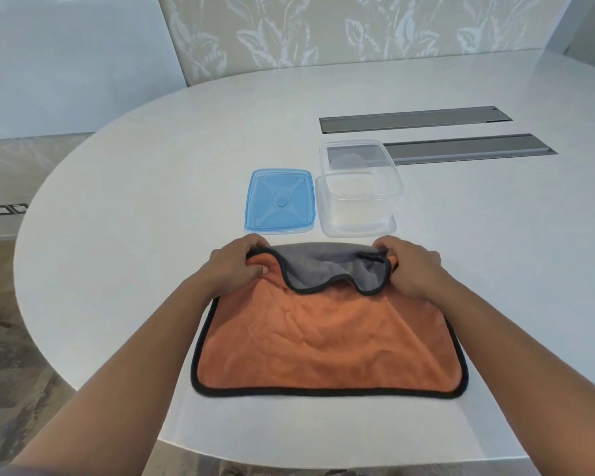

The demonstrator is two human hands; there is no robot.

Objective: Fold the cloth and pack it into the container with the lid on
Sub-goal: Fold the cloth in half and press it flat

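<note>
An orange cloth [327,341] with a black hem and a grey underside lies flat on the white table near its front edge. My left hand [234,266] grips the cloth's far left corner and my right hand [409,266] grips its far right corner. The far edge is lifted and turned toward me, so a grey strip shows between the hands. Just beyond the cloth stands a clear plastic container [358,190], open and empty. Its blue lid [280,201] lies flat on the table to the container's left.
The white table [145,207] is rounded, its curved edge running along the left and front. Two long grey recessed panels [416,118] sit in the tabletop behind the container. Patterned floor shows at the left.
</note>
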